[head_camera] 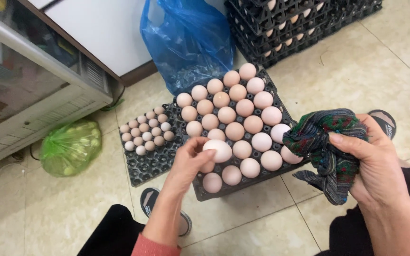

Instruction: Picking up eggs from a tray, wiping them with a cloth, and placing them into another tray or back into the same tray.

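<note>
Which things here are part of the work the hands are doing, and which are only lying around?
In use: left hand holding an egg; right hand gripping a cloth; full tray.

Lying about: small tray, blue bag, green bag, tray stack.

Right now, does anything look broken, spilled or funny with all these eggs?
Nothing looks broken or spilled. The eggs in the big black tray sit whole in their cups. The left hand holds one pale egg just above it, and the right hand grips a dark patterned cloth.
</note>
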